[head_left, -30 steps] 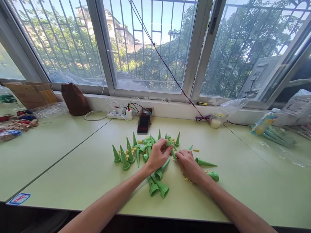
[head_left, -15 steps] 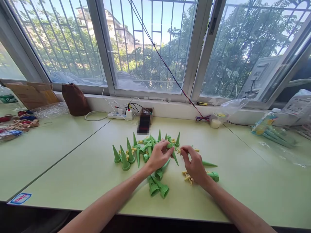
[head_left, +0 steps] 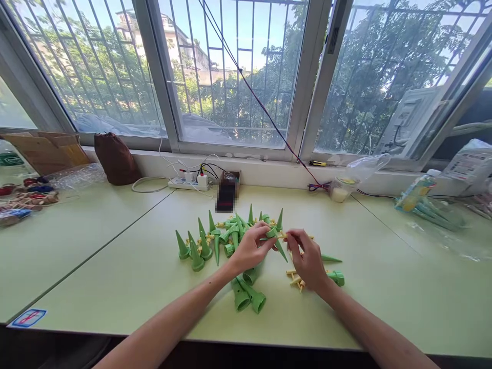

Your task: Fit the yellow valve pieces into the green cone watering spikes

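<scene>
My left hand [head_left: 251,247] is closed round a green plastic watering spike [head_left: 281,250], its tip pointing down and right. Between the fingers of my right hand [head_left: 306,254] is a small yellow plastic valve [head_left: 282,236], its end at the side of the spike's collar; whether it sits in a hole there is too small to tell. Under my wrists lie loose green spikes [head_left: 241,298] with open cup ends, and a small heap of yellow valves [head_left: 295,280]. Several spikes stand point up on the left [head_left: 197,260], with more piled behind my left hand.
A power strip [head_left: 188,183] with plugs and a dark pixelated object [head_left: 226,197] are at the back. On the right are a plastic cup [head_left: 341,189] and a bottle [head_left: 417,189]. A brown pouch [head_left: 116,159] and cardboard box [head_left: 46,154] stand at the left, below the windows.
My right hand has brought the yellow valve left against the spike's collar, closing the small gap. The spike in my left hand has shifted slightly to the right.
</scene>
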Demonstrator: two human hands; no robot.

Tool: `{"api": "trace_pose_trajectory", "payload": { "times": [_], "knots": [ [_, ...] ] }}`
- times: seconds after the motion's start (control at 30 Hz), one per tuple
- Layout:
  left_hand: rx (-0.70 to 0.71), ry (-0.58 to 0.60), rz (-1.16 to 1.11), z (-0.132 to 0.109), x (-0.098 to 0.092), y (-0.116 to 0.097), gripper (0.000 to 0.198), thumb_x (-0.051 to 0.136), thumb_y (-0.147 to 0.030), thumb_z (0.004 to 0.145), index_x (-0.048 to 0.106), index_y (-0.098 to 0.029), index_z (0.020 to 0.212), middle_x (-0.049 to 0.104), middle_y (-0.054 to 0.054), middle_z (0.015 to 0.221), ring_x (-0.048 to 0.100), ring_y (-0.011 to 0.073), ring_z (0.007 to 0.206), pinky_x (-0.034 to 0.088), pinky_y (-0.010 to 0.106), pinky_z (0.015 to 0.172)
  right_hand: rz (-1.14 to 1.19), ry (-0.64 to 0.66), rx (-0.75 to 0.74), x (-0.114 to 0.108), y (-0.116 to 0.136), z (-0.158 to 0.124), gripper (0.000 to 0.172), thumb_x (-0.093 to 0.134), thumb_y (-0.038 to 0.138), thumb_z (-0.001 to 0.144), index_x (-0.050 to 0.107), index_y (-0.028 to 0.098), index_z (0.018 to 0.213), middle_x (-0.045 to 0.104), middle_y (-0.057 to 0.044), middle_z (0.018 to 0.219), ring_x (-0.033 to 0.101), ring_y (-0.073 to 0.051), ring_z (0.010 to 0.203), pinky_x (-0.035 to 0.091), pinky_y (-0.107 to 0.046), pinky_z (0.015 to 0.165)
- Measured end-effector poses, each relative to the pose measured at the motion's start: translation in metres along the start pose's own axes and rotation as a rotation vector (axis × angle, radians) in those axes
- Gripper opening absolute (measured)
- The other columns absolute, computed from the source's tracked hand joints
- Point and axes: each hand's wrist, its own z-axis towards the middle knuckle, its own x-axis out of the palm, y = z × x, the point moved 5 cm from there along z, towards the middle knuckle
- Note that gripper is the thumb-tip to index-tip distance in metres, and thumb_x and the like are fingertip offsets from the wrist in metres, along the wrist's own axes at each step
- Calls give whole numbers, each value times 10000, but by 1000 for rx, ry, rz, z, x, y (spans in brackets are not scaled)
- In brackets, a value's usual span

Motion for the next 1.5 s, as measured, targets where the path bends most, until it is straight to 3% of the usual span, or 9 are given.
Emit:
{"api": "trace_pose_trajectory", "payload": {
  "times": [0.43, 1.2, 1.5],
  "knots": [
    [59, 12, 278, -2, 2, -4, 138, 560, -238, 916, 614, -145, 829, 483, 63, 949, 583, 147, 812, 626, 287, 677, 31, 23, 3, 1, 0, 0, 111, 472, 243, 989, 572, 201, 965, 637, -16, 776, 643, -153, 703, 507, -270, 681],
    [95, -26, 368, -5, -1, -3, 170, 515, -244, 941, 547, -157, 798, 478, 55, 986, 623, 104, 710, 591, 252, 642, 182, 42, 82, 10, -11, -5, 123, 471, 295, 992, 535, 208, 933, 613, -7, 731, 582, -134, 612, 499, -252, 592],
    [166, -11, 515, -5, -4, -10, 192, 487, -202, 947, 513, -171, 759, 486, 52, 958, 581, 133, 787, 559, 262, 675, 190, 74, 113, 13, -16, -10, 156, 458, 321, 994, 502, 210, 893, 563, 17, 672, 510, -120, 542, 437, -232, 519]
  ]
}}
